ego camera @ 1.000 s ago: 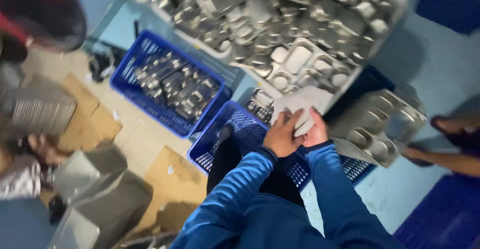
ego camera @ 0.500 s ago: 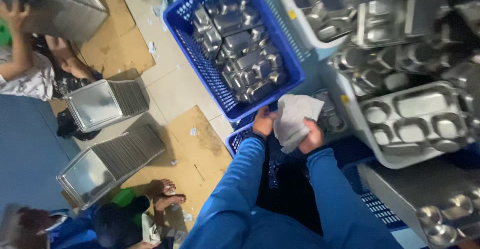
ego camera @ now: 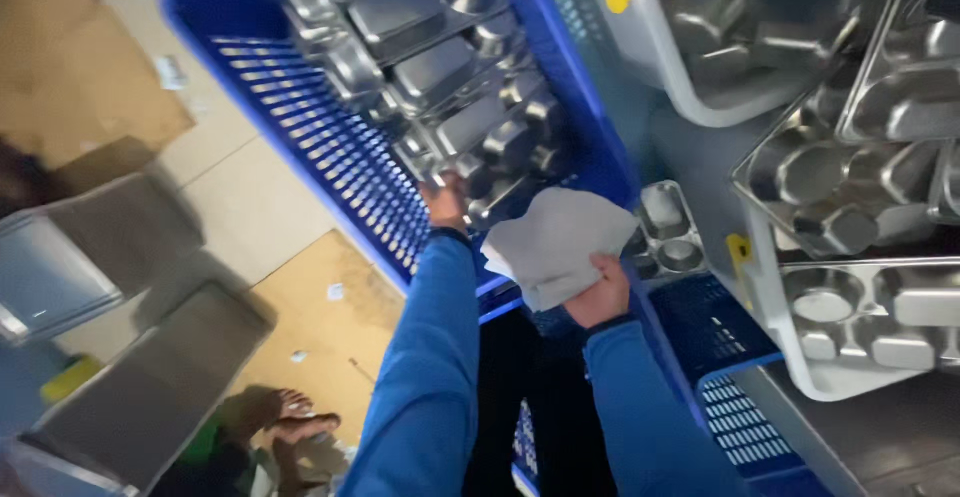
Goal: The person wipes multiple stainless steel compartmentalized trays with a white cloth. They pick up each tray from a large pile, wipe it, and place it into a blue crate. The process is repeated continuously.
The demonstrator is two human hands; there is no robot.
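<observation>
My right hand [ego camera: 600, 292] grips a crumpled grey cloth [ego camera: 558, 242], held above the gap between two blue crates. My left hand [ego camera: 444, 200] reaches into the big blue plastic crate [ego camera: 330, 147] and touches one of the steel compartment trays [ego camera: 440, 77] stacked inside; whether its fingers have closed on a tray is blurred. Both arms wear blue sleeves. A lone steel tray [ego camera: 668, 227] lies just right of the cloth.
White tubs [ego camera: 650, 47] piled with more steel trays [ego camera: 860, 187] fill the right side. A second blue crate [ego camera: 730, 377] sits lower right. Large flat metal pans [ego camera: 130, 397] lie on the floor at left, near another person's bare feet [ego camera: 290, 417] and cardboard sheets [ego camera: 320, 317].
The view has swung closer over the big blue crate. My left hand let go of the cloth and stretched forward into the crate; my right hand still holds the cloth.
</observation>
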